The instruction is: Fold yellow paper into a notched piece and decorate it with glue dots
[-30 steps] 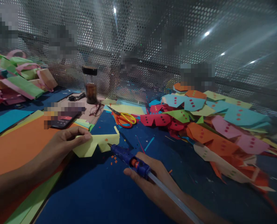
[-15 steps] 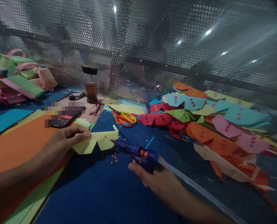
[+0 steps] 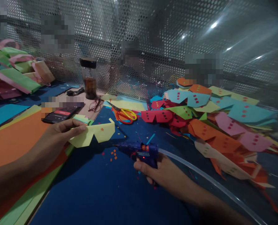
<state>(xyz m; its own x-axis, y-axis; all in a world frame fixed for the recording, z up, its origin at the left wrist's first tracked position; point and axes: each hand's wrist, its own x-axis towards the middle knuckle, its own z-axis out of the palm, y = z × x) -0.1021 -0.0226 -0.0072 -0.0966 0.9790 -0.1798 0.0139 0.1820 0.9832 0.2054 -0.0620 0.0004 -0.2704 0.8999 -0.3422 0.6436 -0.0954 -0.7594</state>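
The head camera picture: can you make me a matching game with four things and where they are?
Things:
1. Blue plastic glue gun
2. Clear jar with a black lid
3. Pale yellow notched paper cutout
4. Scissors with red and yellow handles

Places:
A. Held in the left hand
B. Lying just left of a red notched paper cutout
C. Held in the right hand
D. Standing upright before the grey perforated screen

Pairs: 1-C, 2-D, 3-A, 4-B

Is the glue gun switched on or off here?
Probably on: a small red light glows on the side of the glue gun in the right hand. No switch can be made out.
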